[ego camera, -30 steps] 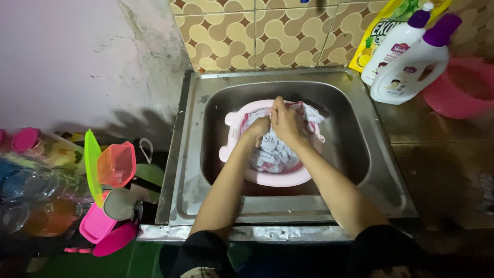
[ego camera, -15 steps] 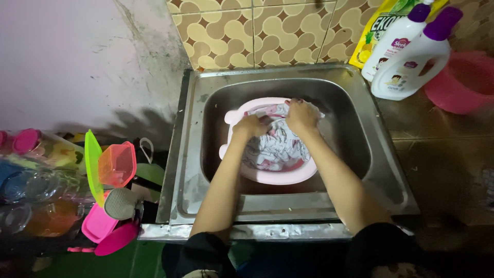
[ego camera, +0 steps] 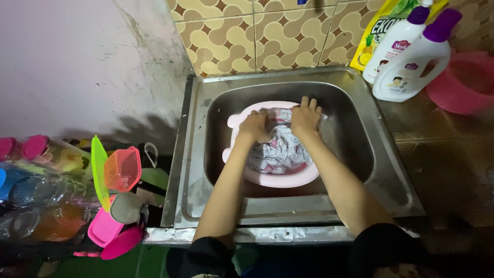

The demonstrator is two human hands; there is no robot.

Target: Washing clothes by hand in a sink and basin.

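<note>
Both forearms run up from the bottom of the frame into the steel sink [ego camera: 360, 154], where the left hand [ego camera: 253, 127] is bunched into the patterned cloth [ego camera: 278, 149] lying in the pink basin [ego camera: 280, 180] at the frame's centre. The right hand [ego camera: 305, 117] presses flat on the cloth's far edge, fingers close together. Soaked, it looks limp, heavy and slippery, best grabbed in gathered handfuls, not by a corner
</note>
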